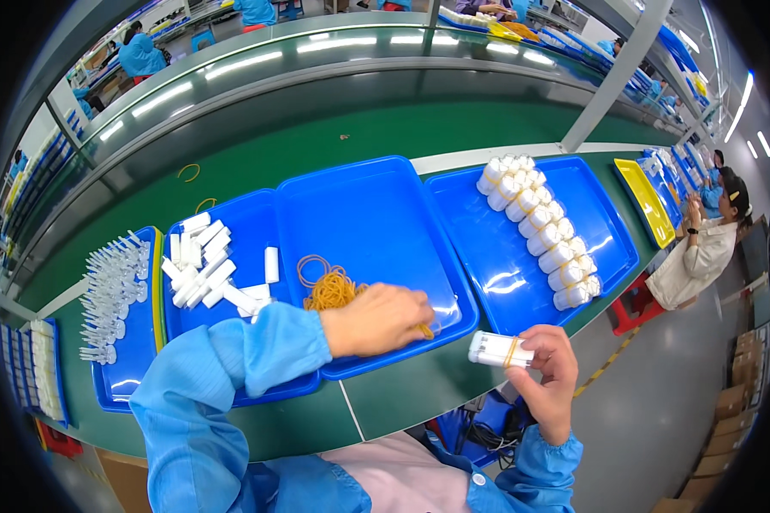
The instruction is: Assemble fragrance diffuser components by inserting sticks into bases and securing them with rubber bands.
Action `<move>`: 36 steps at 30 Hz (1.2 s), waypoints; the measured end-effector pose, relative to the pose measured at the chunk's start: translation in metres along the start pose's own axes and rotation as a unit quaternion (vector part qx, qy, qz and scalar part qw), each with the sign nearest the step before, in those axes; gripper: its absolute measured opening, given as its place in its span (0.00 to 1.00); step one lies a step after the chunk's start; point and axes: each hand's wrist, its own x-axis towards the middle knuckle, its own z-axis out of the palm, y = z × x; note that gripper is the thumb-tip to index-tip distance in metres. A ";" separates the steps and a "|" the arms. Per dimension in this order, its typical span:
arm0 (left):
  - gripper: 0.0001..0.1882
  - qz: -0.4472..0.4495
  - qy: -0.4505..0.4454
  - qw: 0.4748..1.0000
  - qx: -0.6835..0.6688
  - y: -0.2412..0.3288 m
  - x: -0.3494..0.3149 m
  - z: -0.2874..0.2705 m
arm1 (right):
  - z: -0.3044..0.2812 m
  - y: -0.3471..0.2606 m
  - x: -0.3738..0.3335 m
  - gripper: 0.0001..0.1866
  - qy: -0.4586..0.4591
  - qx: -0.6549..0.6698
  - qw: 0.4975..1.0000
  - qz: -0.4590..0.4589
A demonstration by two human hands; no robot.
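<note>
- Right hand [549, 376], nearest the lens at lower right, is closed around a bundle of white tubes [498, 350] bound by a yellow rubber band; thumb on the near side, fingers wrapped behind.
- Bundle's long axis runs roughly left-right, tilted slightly down to the right; free end points left, toward the left hand. It sits off the trays, over the green bench edge [402, 393].
- Left hand [383, 318] is palm-down in the middle blue tray [376, 214], fingers curled over the pile of yellow rubber bands [329, 289]; can't tell whether it has one pinched.
- Bundle is just right of the left hand, not touching it.
- Loose white tubes [205, 269] lie in the left blue tray [231, 214], pointing all ways.
- Finished bundles [539, 227] sit in a diagonal row in the right blue tray [607, 231].
- Clear plastic parts [111, 291] fill the far-left tray.
</note>
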 end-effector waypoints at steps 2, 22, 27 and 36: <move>0.11 0.005 -0.010 1.000 0.012 0.011 -0.010 -0.002 | -0.005 0.003 0.011 0.19 0.009 -0.018 1.000 -0.014; 0.18 -0.011 0.116 0.990 0.078 0.002 -0.061 0.006 | 0.007 0.097 0.206 0.19 0.151 -0.522 0.827 -0.145; 0.22 0.004 0.172 0.984 0.043 0.008 -0.059 0.002 | 0.012 0.089 0.202 0.19 0.153 -0.593 0.779 -0.135; 0.27 -0.013 0.187 0.978 0.096 0.025 -0.103 -0.017 | 0.125 0.013 0.146 0.12 -0.064 -0.255 0.945 -0.195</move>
